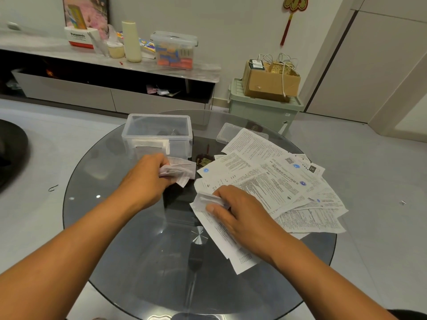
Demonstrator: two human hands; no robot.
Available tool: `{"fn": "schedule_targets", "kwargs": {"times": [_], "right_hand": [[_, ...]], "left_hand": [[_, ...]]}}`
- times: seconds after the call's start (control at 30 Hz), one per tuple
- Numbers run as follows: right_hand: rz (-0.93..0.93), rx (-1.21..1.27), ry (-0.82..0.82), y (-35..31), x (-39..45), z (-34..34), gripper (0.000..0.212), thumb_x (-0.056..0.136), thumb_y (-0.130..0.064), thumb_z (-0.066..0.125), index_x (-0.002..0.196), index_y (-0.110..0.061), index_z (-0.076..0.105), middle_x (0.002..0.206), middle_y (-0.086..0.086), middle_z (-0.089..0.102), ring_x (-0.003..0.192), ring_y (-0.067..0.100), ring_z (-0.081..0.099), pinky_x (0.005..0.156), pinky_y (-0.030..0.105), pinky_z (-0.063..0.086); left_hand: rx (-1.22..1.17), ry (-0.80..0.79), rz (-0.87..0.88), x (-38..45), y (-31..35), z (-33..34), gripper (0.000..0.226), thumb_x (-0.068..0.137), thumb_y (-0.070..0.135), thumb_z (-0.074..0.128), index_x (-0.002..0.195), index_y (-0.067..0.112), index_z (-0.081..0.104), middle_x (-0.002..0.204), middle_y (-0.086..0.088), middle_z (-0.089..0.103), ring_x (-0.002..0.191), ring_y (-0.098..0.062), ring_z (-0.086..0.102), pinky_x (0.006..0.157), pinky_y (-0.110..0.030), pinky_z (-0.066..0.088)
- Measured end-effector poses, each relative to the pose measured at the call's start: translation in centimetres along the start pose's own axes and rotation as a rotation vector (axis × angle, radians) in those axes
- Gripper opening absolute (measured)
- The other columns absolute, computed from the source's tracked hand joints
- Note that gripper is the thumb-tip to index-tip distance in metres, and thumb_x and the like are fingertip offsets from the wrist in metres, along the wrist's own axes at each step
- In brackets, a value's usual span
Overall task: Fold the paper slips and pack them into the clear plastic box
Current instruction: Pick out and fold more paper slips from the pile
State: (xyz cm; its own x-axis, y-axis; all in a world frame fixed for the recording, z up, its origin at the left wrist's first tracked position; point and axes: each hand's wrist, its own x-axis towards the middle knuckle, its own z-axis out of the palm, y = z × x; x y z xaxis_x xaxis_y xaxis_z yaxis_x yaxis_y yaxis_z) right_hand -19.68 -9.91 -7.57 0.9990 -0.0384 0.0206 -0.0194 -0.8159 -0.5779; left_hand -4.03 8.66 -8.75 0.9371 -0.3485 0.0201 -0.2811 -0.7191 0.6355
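My left hand [147,174] pinches folded slips [179,170] just before the clear plastic box [158,135]; my right hand [233,209] grips a printed leaflet [221,232] against the counter [143,250]

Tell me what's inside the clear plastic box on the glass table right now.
Inside the clear plastic box, a few folded paper slips lie at the bottom near the front wall. How many are stacked cannot be told, and the left hand covers the lower front edge.
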Motion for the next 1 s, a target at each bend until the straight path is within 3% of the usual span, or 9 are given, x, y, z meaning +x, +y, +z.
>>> {"fn": "schedule_targets", "kwargs": {"times": [0.2,0.3,0.4,0.57,0.67,0.77,0.83,0.93,1.0], "right_hand": [[0.003,0.065,0.068,0.2,0.4,0.3,0.015,0.104,-0.042,0.053,0.104,-0.027,0.055,0.113,-0.013,0.050,0.096,-0.002,0.047,0.078,0.012,0.033],[0.015,0.154,0.118,0.3,0.9,0.3,0.022,0.103,-0.041,0.057,0.112,-0.021,0.062,0.148,-0.016,0.038,0.126,0.000,0.043,0.101,0.020,0.036],[-0.022,0.210,0.162,-0.1,1.4,0.3,0.018,0.102,-0.039,0.059,0.102,-0.021,0.063,0.159,-0.022,0.028,0.137,-0.002,0.037,0.107,0.023,0.035],[-0.198,0.029,0.191,-0.7,1.9,1.1,0.016,0.102,-0.036,0.059,0.104,-0.020,0.064,0.145,-0.011,0.050,0.133,0.006,0.041,0.110,0.026,0.034],[-0.186,0.028,0.195,-1.0,1.8,1.4,0.016,0.103,-0.034,0.058,0.101,-0.019,0.061,0.107,-0.007,0.061,0.101,0.010,0.051,0.089,0.032,0.041],[-0.135,0.084,0.194,-1.1,1.5,1.3,0.009,0.102,-0.035,0.058,0.102,-0.029,0.053,0.093,-0.011,0.058,0.087,0.011,0.051,0.076,0.034,0.043],[-0.103,0.124,0.177,-1.1,1.5,1.4,0.015,0.102,-0.035,0.057,0.110,-0.037,0.046,0.097,-0.013,0.060,0.090,0.011,0.056,0.078,0.039,0.048],[-0.129,0.086,0.152,-1.2,1.3,1.4,0.053,0.103,-0.031,0.055,0.144,-0.050,0.028,0.119,-0.011,0.061,0.106,0.012,0.058,0.093,0.039,0.048],[-0.146,-0.021,0.132,-1.0,1.2,1.5,0.064,0.104,-0.031,0.054,0.156,-0.043,0.019,0.132,-0.006,0.057,0.117,0.015,0.053,0.102,0.038,0.043]], "left_hand": [[-0.072,-0.078,0.065,-0.7,0.5,0.1,0.023,0.090,0.027,0.075,0.083,0.025,0.053,0.084,0.005,0.066,0.078,-0.018,0.060,0.066,-0.036,0.048],[-0.114,-0.135,0.087,-1.2,1.0,-0.5,0.019,0.088,0.027,0.078,0.086,0.023,0.059,0.083,0.007,0.069,0.078,-0.015,0.062,0.067,-0.034,0.049],[-0.110,-0.216,0.119,-2.0,1.4,-1.1,0.016,0.086,0.031,0.079,0.088,0.027,0.064,0.082,0.008,0.071,0.077,-0.012,0.065,0.067,-0.031,0.050],[-0.020,-0.261,0.228,-3.6,2.4,-1.0,0.018,0.086,0.037,0.078,0.084,0.030,0.061,0.082,0.009,0.063,0.073,-0.009,0.059,0.062,-0.026,0.043],[-0.029,-0.250,0.278,-4.1,2.8,-0.4,0.023,0.087,0.034,0.077,0.090,0.034,0.054,0.096,0.008,0.056,0.081,-0.008,0.056,0.065,-0.025,0.041],[-0.116,-0.252,0.292,-4.7,2.8,0.3,0.039,0.085,0.031,0.079,0.093,0.040,0.043,0.097,0.011,0.052,0.079,-0.007,0.055,0.063,-0.020,0.038],[-0.194,-0.262,0.306,-5.0,2.9,0.8,0.049,0.083,0.026,0.081,0.098,0.043,0.038,0.099,0.009,0.052,0.075,-0.008,0.057,0.062,-0.020,0.045],[-0.287,-0.304,0.307,-5.4,3.3,1.1,0.079,0.081,0.021,0.082,0.129,0.053,0.029,0.119,0.014,0.051,0.077,-0.013,0.065,0.071,-0.027,0.058],[-0.253,-0.324,0.311,-5.5,3.3,1.4,0.103,0.082,0.024,0.080,0.146,0.058,0.007,0.129,0.019,0.051,0.090,-0.014,0.066,0.084,-0.033,0.058]]}}
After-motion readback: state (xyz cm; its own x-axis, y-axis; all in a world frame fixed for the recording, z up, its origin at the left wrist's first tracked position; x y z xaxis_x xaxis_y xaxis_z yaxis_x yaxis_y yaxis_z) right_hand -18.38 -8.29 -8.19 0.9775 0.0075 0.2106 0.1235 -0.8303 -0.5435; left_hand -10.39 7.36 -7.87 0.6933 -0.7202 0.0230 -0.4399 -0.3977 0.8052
